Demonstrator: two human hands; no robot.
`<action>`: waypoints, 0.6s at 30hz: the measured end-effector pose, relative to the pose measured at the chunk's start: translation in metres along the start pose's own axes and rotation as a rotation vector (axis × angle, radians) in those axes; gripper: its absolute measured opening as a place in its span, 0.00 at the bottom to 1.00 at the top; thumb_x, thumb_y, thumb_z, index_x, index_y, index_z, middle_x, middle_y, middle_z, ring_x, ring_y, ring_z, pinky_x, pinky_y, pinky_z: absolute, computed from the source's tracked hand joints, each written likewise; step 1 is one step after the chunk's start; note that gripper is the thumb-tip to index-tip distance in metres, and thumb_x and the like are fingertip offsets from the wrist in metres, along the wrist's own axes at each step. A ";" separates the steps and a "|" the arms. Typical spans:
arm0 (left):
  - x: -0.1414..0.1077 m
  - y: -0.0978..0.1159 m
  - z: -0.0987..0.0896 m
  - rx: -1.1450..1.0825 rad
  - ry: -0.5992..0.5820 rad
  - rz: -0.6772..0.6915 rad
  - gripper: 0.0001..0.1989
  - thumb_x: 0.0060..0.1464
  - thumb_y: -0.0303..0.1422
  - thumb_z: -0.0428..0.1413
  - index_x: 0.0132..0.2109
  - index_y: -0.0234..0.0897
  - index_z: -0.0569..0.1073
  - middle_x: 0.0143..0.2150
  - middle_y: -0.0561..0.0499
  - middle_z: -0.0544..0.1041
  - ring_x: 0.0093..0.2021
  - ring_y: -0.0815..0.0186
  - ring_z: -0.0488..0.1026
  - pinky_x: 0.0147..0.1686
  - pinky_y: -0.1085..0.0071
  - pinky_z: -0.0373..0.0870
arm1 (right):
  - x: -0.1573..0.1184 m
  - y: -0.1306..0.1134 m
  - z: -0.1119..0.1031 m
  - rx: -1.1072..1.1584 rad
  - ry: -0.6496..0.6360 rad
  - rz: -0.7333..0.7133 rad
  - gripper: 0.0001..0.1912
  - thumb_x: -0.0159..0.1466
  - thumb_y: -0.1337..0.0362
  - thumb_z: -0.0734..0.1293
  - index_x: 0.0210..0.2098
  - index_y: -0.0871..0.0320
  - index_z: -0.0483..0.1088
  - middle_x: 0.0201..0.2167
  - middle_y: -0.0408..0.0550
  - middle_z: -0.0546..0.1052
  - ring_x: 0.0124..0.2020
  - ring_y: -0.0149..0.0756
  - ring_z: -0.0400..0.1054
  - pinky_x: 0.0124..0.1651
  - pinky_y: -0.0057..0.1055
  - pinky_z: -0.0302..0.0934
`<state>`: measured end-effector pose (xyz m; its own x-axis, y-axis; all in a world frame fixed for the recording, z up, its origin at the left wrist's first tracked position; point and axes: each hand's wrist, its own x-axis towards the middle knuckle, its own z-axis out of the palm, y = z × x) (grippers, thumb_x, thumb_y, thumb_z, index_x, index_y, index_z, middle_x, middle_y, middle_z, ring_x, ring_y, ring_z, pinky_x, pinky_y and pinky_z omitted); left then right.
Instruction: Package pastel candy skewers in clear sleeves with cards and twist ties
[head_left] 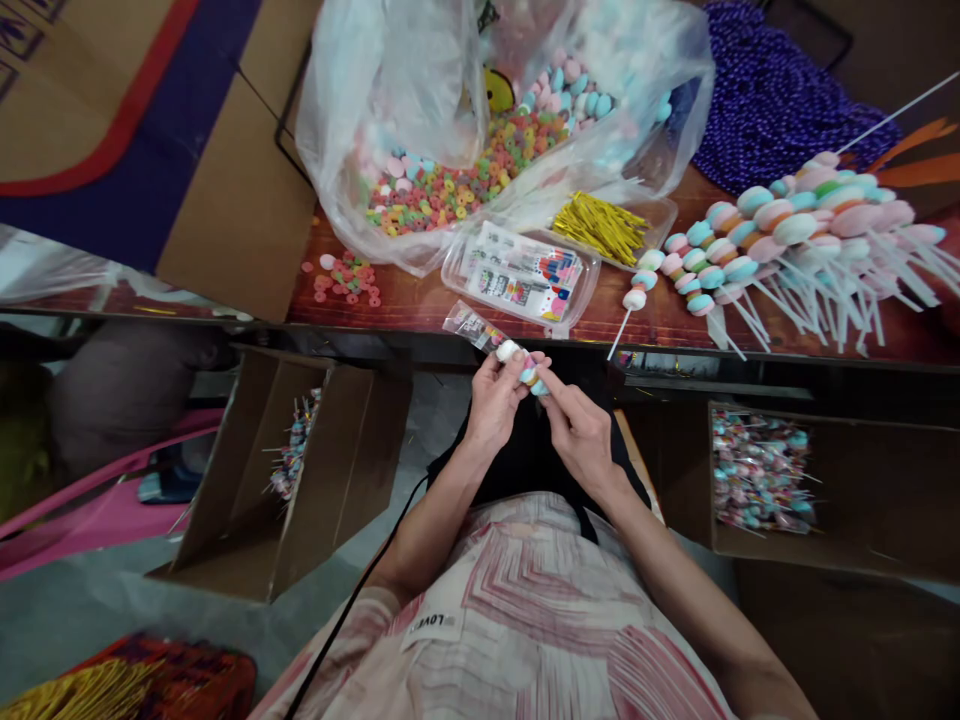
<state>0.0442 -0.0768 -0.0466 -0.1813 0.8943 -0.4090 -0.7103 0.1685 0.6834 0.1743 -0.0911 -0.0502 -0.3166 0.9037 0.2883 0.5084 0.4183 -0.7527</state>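
Note:
Both hands meet just below the table's front edge around a candy skewer (535,378) of white, pink and blue pieces. My left hand (495,400) pinches its white end, where a small printed clear wrapper (474,327) sticks out up and to the left. My right hand (579,425) has its fingers closed on the blue end. Beyond the hands, a clear plastic tray (525,275) holds printed wrappers, and gold twist ties (600,228) lie in another tray. One candy skewer (636,298) rests by the table edge, beside a pile of skewers (795,230).
A large plastic bag (390,120) of loose candies stands on the table (420,305), near some loose red rings (352,280). Purple cord (757,100) lies at the back right. Open cardboard boxes (247,480) with wrapped skewers flank the lap. A person sits at the far left.

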 end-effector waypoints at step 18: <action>-0.001 0.002 -0.004 0.047 0.010 -0.066 0.15 0.49 0.40 0.67 0.37 0.35 0.73 0.35 0.47 0.82 0.47 0.57 0.81 0.53 0.59 0.72 | 0.007 0.003 0.007 0.280 -0.046 0.153 0.19 0.69 0.63 0.62 0.57 0.49 0.73 0.42 0.47 0.80 0.33 0.32 0.72 0.39 0.31 0.70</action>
<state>0.0407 -0.0788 -0.0474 -0.1417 0.8765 -0.4601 -0.6882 0.2469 0.6822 0.1680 -0.0844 -0.0550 -0.2921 0.9466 0.1368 0.3145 0.2301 -0.9209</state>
